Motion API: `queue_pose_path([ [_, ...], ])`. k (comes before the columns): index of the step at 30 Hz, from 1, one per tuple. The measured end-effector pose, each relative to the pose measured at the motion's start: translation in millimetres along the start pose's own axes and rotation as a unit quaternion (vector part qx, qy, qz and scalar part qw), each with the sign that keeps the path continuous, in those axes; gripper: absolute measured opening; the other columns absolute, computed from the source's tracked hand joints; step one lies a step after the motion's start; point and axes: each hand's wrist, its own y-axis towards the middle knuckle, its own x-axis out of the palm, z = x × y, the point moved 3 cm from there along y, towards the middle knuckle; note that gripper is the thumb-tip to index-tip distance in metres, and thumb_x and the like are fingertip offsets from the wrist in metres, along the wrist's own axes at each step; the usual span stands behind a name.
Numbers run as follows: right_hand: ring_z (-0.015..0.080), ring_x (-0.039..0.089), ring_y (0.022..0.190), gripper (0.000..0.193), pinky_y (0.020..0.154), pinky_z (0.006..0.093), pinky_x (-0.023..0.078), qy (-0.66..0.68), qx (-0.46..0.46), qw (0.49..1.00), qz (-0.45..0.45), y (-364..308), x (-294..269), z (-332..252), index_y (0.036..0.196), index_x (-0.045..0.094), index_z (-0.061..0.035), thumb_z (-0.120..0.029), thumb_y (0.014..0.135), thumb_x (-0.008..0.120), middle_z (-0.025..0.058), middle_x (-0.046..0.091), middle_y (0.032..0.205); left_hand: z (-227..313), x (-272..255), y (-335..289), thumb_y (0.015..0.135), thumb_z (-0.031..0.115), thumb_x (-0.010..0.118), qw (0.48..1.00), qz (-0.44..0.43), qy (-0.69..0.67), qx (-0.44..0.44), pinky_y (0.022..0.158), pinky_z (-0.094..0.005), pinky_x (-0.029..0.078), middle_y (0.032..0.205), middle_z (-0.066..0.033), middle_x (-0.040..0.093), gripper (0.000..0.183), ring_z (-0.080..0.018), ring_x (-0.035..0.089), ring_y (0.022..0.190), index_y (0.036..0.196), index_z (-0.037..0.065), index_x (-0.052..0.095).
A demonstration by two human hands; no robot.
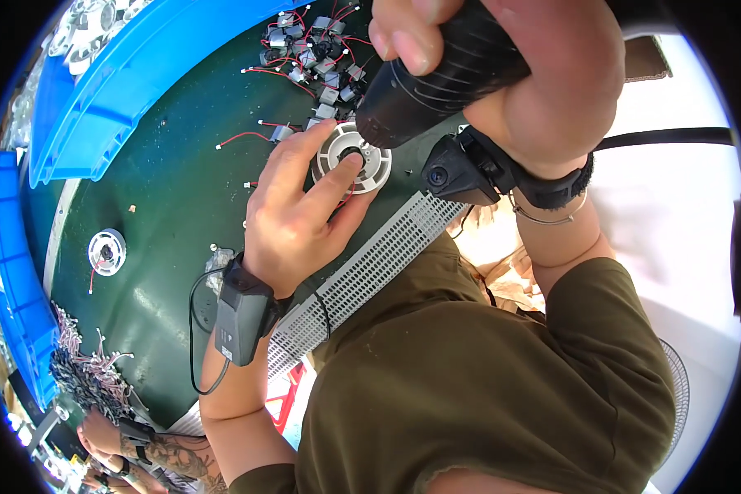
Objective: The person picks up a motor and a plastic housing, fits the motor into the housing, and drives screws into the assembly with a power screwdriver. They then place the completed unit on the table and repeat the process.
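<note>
My right hand is wrapped around a black electric screwdriver, tilted with its nose down at the left. Below that nose sits a round white plastic housing with slots in its rim and a dark part at its centre. My left hand grips this housing against the green work surface, one finger pressed on the dark centre and others along the rim. A bit of red wire shows beneath the fingers. The tip of the screwdriver is hidden, so contact with a screw cannot be seen.
Small motors with red wires are heaped beyond the housing. Another white housing lies at the left, near blue bins and a pile of wire leads. A white perforated strip edges the table. Another person's forearm shows lower left.
</note>
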Motion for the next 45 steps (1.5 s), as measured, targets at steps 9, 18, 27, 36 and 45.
queue_pose_path([
  [9,0.0094,0.056,0.062,0.036,0.057,0.0227,0.044,-0.014,0.022,1.0,0.0,9.6,8.0,-0.1,0.104,0.052,0.0051,0.002,0.071,0.067,0.0034,0.057,0.068,-1.5,0.1,-1.5,0.058,0.006,0.079,1.0,-0.003,0.006,-0.008,0.071,-0.0366,0.053,0.107,-0.0165,0.058,0.03,-0.0321,0.06,0.087,0.085,0.002,0.067],
  [18,0.009,0.058,0.06,0.038,0.053,0.0225,0.044,-0.145,-0.228,0.961,-0.063,24.1,28.1,-23.2,0.104,0.053,0.005,0.001,0.07,0.07,0.0025,0.058,0.069,2.9,-0.9,-0.4,0.059,0.005,0.079,1.0,0.007,0.016,0.002,0.069,-0.0362,0.053,0.107,-0.0169,0.058,0.029,-0.0317,0.061,0.087,0.085,0.002,0.067],
  [27,0.0136,0.057,0.06,0.03,0.054,0.0255,0.046,0.097,-0.169,0.981,0.008,37.6,-2.7,-31.2,0.099,0.056,0.0034,-0.023,0.085,0.059,0.0074,0.058,0.074,-53.1,-140.3,-26.0,0.071,0.009,0.075,0.941,0.129,0.271,-0.158,0.079,-0.0374,0.052,0.113,-0.02,0.058,0.033,-0.031,0.062,0.095,0.101,0.004,0.064],
  [36,0.0097,0.055,0.06,0.016,0.055,0.022,0.044,-0.126,-0.112,0.985,0.025,36.9,-6.0,-19.4,0.085,0.059,0.0012,-0.012,0.08,0.065,0.0045,0.059,0.07,-29.1,-95.8,-5.5,0.075,0.014,0.07,0.97,-0.059,0.18,-0.152,0.076,-0.0374,0.048,0.095,-0.014,0.062,0.039,-0.0301,0.06,0.086,0.11,0.006,0.057],
  [45,0.0127,0.055,0.082,0.036,0.073,0.0264,0.046,-0.343,-0.254,0.902,0.056,13.2,-7.3,1.3,0.11,0.051,0.0018,-0.004,0.078,0.065,0.007,0.057,0.097,-41.1,-63.6,7.9,0.085,0.003,0.062,0.939,0.042,-0.201,-0.274,0.062,-0.0227,0.052,0.079,-0.0083,0.066,0.01,-0.0116,0.063,0.068,0.091,-0.004,0.065],
])
